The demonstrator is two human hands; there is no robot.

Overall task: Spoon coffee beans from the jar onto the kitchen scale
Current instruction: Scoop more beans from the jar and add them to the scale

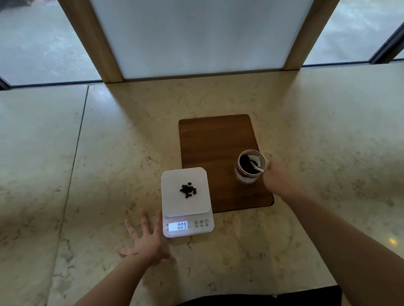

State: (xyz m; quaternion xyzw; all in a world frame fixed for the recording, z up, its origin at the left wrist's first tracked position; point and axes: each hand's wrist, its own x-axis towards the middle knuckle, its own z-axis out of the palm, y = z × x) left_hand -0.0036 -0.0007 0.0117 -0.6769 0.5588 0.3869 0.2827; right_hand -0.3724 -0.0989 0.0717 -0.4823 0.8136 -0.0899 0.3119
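One small pile of coffee beans [188,190] already sits in the middle of the white kitchen scale [186,200], and the lit screen [178,226] shows a low number, so some scooping looks done.

Nearest, at about 7 o'clock from the scale, the left hand [146,240] lies flat on the stone table [99,161], just beside the scale's near corner. Its fingers [144,219] are spread wide and hold nothing.

A bit farther, at about 3 o'clock from the scale, the right hand [277,175] reaches to the glass jar [250,167]. It seems to pinch the end of a white spoon [256,166], but I cannot tell for sure, because the hand hides that end. The spoon's bowl is down among the beans inside the jar.

The jar stands on a brown wooden board [217,139], near its right edge. It has no lid on and plenty of beans left.

I think another scoop is starting. How many more scoops are needed I cannot tell.
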